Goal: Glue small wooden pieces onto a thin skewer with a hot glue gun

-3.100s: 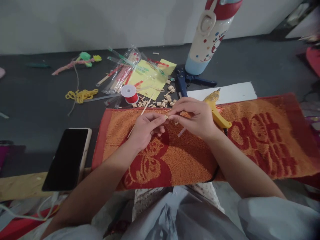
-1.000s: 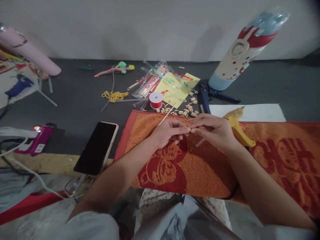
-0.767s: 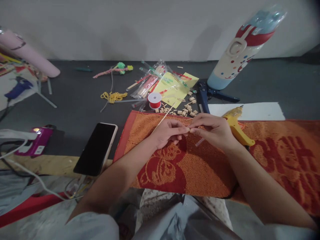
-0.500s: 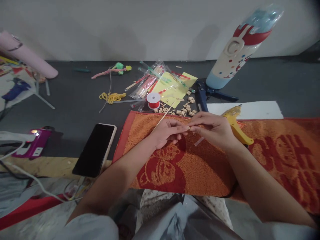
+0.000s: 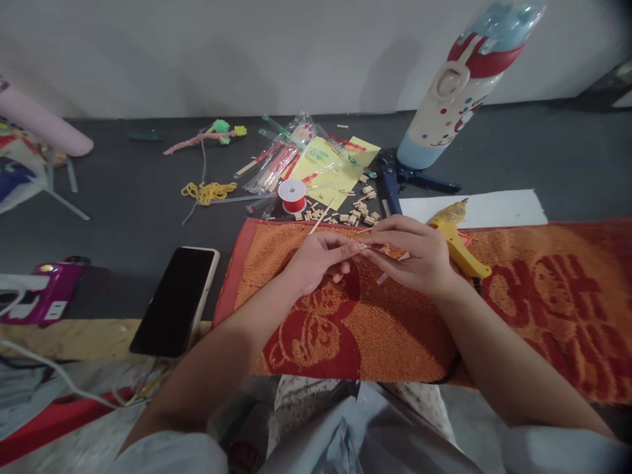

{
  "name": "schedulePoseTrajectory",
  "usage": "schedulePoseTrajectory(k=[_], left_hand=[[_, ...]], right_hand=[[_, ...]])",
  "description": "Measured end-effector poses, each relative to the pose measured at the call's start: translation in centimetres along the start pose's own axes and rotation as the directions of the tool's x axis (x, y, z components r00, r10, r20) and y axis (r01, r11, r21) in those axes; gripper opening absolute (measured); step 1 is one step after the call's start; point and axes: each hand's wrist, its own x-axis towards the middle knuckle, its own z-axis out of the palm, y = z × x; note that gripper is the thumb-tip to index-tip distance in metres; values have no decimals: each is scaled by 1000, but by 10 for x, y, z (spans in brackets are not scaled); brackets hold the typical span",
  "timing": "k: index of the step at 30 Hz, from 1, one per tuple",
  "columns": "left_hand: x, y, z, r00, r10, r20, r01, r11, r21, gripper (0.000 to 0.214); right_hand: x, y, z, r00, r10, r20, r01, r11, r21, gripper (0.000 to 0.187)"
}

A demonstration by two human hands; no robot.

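Over the orange towel (image 5: 409,329), my hands meet fingertip to fingertip. My left hand (image 5: 323,262) pinches a small pale wooden piece (image 5: 363,246) between thumb and finger. On its other side, the thumb and fingers of my right hand (image 5: 412,253) close on the same piece, hiding most of it. A thin wooden stick (image 5: 320,218) pokes out past my left hand; whether that hand touches it, I cannot tell. Under my right hand shows part of a translucent strip (image 5: 382,278). The yellow glue gun (image 5: 457,243) lies just right of that hand.
Cut wooden bits (image 5: 363,212) lie beyond the towel, near a red ribbon spool (image 5: 292,196) and yellow paper (image 5: 328,178). A blue-handled cutter (image 5: 390,184) rests before a tall bottle (image 5: 444,108). Left are a phone (image 5: 175,303), yellow yarn (image 5: 210,192) and a purple power adapter (image 5: 62,289).
The whole view has shifted, so the scene sits slightly further left. My right fingers have spread a little around the small piece, which shows more now. Both hands stay together.
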Motion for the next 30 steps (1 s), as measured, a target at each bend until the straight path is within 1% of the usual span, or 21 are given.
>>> schedulePoseTrajectory(k=[3, 8, 14, 21, 25, 30], left_hand=[[0, 0, -1, 1000, 6, 1, -6, 1000, -5, 34], [0, -2, -1, 999, 7, -36, -6, 1000, 26, 30], [1, -3, -3, 1000, 7, -25, -6, 1000, 27, 37], [0, -4, -2, 1000, -1, -30, 3, 998, 56, 39], [-1, -3, -1, 1000, -5, -27, 6, 999, 47, 40], [0, -2, -1, 1000, 6, -14, -5, 999, 54, 36]], right_hand=[[0, 1, 0, 999, -31, -10, 31, 999, -12, 10], [-1, 3, 0, 997, -82, -17, 81, 996, -31, 14], [-2, 3, 0, 997, -80, -18, 79, 996, -41, 12], [-2, 3, 2, 995, -101, -22, 100, 994, -38, 11], [-3, 4, 3, 997, -80, -19, 79, 996, -36, 10], [-3, 3, 3, 998, -58, -20, 58, 998, -4, 11]])
